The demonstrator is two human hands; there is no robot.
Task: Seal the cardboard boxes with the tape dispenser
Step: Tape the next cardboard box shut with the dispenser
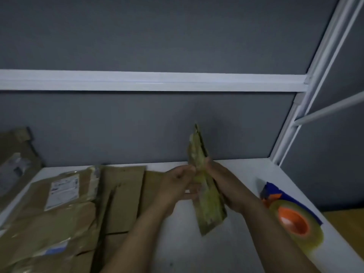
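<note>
I hold a small flattened cardboard box (pixel 208 203) edge-on above the white table (pixel 197 249), its long side running from upper left to lower right. My left hand (pixel 177 186) grips its left face, fingers curled at the edge. My right hand (pixel 222 182) grips the right face from the other side. A tape dispenser (pixel 291 219) with an orange core, blue body and a clear tape roll lies on the table at the right, apart from both hands. A flattened cardboard box (pixel 122 196) lies on the table left of my hands.
Several flattened boxes, one with a white label (pixel 63 192), are stacked at the left. More cardboard (pixel 15 154) leans at the far left. A grey partition wall (pixel 137 125) with white rails closes the back and right side.
</note>
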